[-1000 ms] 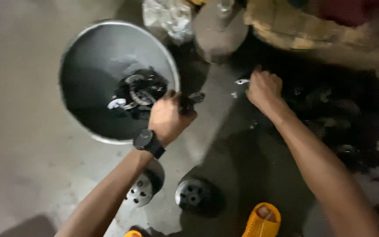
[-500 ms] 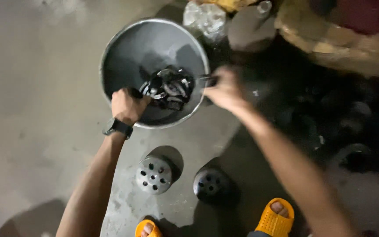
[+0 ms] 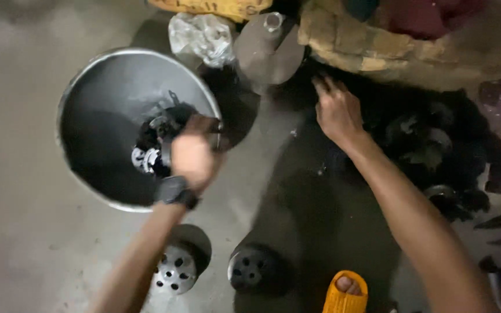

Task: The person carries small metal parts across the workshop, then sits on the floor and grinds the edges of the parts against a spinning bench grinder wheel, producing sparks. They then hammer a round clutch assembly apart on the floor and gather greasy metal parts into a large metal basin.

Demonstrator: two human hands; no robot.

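Two hands seen at work over floor. Left hand (image 3: 191, 157) held over metal basin (image 3: 88, 87), above dark metal parts (image 3: 156, 138) heaped inside; blurred, grip state could not be told. Right hand (image 3: 336, 110) stretched, fingers spread, onto dark parts pile (image 3: 424, 139), nothing held.

Large round metal basin (image 3: 97, 87), upper left of the frame: dull grey, smooth inside, with a brighter rim. Within it, a heap of small dark metal parts (image 3: 158, 142), some with a greasy sheen. Two round perforated metal discs (image 3: 175, 269), lower centre: one pale and matt, one dark. Crumpled clear plastic bag (image 3: 201, 36), top centre: glossy. Floor (image 3: 18, 232): rough matt concrete, stained dark at centre. Orange sandal (image 3: 343, 298), bottom: smooth rubbery plastic. Black wristwatch (image 3: 175, 191) on the left hand (image 3: 191, 159): matt strap.
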